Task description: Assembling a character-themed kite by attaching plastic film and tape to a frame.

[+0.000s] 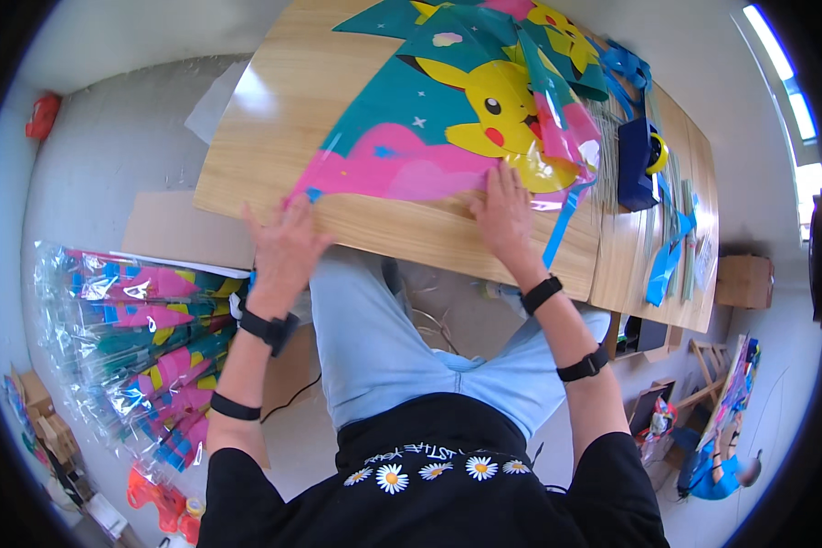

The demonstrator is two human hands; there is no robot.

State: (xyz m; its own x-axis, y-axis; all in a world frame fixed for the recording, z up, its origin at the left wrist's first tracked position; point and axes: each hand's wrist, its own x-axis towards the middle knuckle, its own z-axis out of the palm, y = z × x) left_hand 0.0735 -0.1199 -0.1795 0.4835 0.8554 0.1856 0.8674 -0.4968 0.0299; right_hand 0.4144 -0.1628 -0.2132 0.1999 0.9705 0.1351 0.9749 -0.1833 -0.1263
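A teal and pink kite sheet (411, 146) with a large yellow cartoon figure lies on the wooden table (247, 137) in front of me. My left hand (288, 242) is at the sheet's near left corner, fingers apart, the fingertips touching or right beside the pink tip. Flat on the near edge, below the yellow figure, rests my right hand (505, 217) with its fingers stretched out. A blue strip (564, 224) hangs from the sheet just right of that hand. Shiny clear film covers the sheet's right part, which looks folded over.
To the right on the table stand a dark blue box (637, 164) with a yellow tape roll (658, 153), bundles of thin rods and blue ribbon (669, 260). Several kites in clear plastic (155, 356) are stacked at my left. A person in blue (714, 470) works far right.
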